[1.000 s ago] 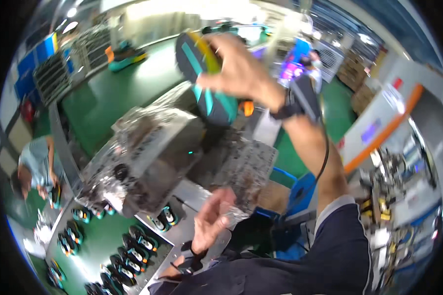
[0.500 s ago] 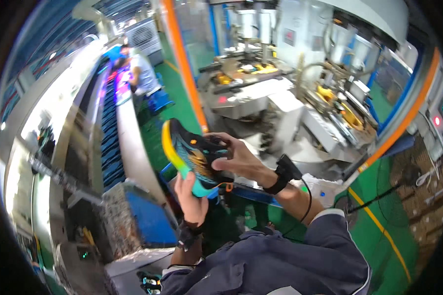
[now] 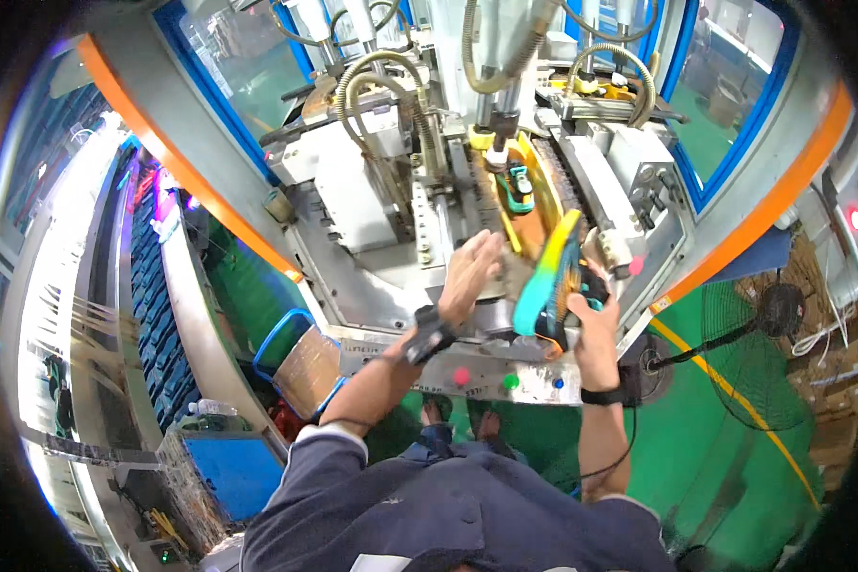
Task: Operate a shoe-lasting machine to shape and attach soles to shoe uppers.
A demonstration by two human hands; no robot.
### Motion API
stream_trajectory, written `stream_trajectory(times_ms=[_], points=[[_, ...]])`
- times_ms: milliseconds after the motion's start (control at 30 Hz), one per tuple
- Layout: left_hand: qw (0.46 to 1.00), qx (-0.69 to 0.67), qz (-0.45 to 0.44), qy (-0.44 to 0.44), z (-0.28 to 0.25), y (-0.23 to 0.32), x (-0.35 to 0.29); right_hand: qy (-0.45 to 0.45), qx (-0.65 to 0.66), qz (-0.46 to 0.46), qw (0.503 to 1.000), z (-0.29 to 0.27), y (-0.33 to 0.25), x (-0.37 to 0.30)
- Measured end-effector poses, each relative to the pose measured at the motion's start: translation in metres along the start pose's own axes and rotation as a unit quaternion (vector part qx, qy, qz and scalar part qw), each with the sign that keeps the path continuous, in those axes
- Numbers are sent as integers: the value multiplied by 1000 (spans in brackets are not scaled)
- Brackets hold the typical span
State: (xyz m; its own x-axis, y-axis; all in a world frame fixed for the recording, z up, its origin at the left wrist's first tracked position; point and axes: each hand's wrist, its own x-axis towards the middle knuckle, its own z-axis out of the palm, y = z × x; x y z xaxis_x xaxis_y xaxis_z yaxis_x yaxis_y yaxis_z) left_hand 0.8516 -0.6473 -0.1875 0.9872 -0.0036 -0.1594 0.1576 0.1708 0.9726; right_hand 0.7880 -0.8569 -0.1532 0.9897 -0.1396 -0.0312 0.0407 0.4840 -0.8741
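My right hand [image 3: 597,334] grips a sports shoe [image 3: 541,294] by its black upper, with the thumb near the shoe's opening. The shoe stands tilted, its yellow-to-teal sole turned toward my left hand and its yellow end pointing up and away. Apart from the shoe, my left hand [image 3: 471,275] is raised over the machine's front, its fingers stretched out and slightly blurred. Beyond both hands, a second teal and black shoe [image 3: 519,189] sits in the machine's yellow-sided bay [image 3: 550,183], beneath a metal press rod [image 3: 501,122].
The machine's front panel [image 3: 448,372] carries coloured buttons. Orange-edged frame posts [image 3: 181,172] flank the machine. A conveyor [image 3: 153,296] runs along the left, with a blue-framed stool [image 3: 305,362] between. A black fan [image 3: 780,313] stands at the right.
I have turned from beside the conveyor to face the machine. My left hand has let go of the shoe's sole; my right hand has carried the shoe to the machine's front.
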Motion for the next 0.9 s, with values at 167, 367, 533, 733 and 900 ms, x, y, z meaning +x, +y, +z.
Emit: stream_trajectory(times_ms=[167, 367, 533, 733, 900], points=[[922, 312, 122, 195, 9, -52, 175, 103, -114, -41, 987, -48, -37, 43], [893, 402, 5, 202, 5, -79, 286, 209, -281, -112, 930, -44, -67, 80], [908, 363, -42, 206, -11, -35, 272, 131, -412, -125, 893, -20, -81, 160], [964, -187, -181, -55, -86, 70, 99, -33, -620, -21, 784, 84, -53, 280], [976, -159, -144, 46, -151, 132, -73, -143, -630, 62, 761, 140, 93, 361]])
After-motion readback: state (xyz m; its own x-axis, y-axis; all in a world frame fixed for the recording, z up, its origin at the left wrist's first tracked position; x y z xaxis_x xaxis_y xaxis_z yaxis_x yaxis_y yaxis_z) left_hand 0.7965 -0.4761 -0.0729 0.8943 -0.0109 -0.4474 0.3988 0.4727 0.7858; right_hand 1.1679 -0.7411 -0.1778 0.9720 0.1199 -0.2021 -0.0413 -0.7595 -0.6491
